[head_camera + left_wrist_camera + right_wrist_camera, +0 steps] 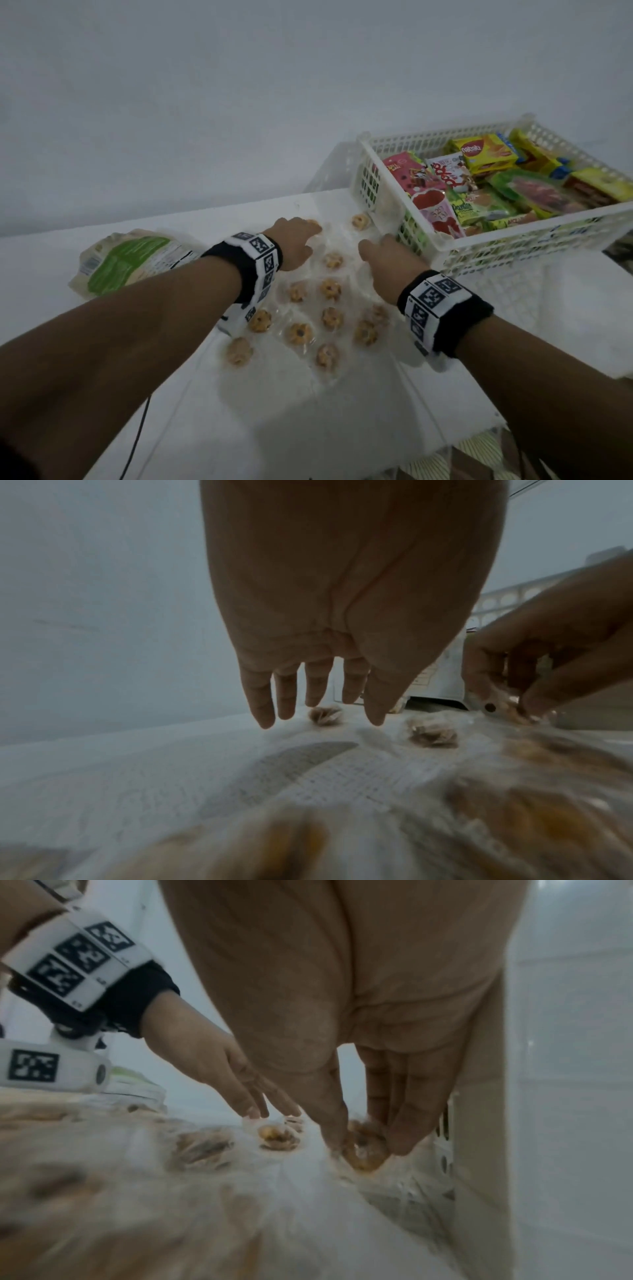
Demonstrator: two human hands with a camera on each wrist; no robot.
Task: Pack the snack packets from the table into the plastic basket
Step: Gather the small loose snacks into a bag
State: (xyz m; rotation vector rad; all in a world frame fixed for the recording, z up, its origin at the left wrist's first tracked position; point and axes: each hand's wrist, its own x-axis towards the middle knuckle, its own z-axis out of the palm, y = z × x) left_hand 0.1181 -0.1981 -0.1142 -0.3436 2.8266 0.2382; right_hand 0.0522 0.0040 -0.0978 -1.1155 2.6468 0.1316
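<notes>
Two hands meet the clear cookie packet [329, 308]: left hand [294, 245] spread, right hand [390, 263] pinching it.

Setting: plain indoor room, likely domestic. White worktop [308, 411] standing against a bare pale wall [205, 85]; white plastic basket [513, 246] sitting on the worktop, holding retail snack packets [486, 156]; patterned floor covering [479, 455] showing below the worktop's near edge.

White lattice basket [442, 236]; green-white packet [126, 262]; clear orange-cookie packet [329, 308].

White table [144, 346]: basket [479, 245], cookie packet [329, 305], green packet [130, 262].
</notes>
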